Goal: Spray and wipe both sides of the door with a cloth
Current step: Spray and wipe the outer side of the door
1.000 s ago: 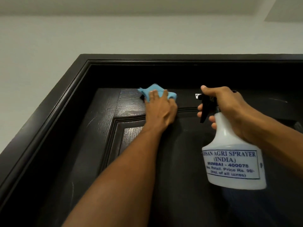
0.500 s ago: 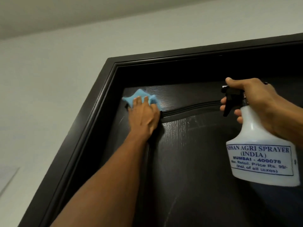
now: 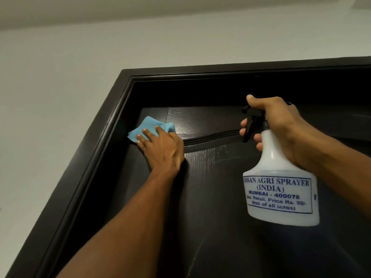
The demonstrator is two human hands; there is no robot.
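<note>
Cloth (image 3: 151, 127) under flat left hand (image 3: 163, 149) on door (image 3: 212, 201), right hand (image 3: 281, 125) gripping spray bottle (image 3: 279, 169)

Plain pale wall (image 3: 60, 93) meets a shadowed ceiling (image 3: 120, 9) — dim, even light.

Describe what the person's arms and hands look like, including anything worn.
The left hand and right hand are ungloved, with no rings visible. The left forearm and right forearm are uncovered up to the frame's edge: no sleeve, watch or bracelet shows.
</note>
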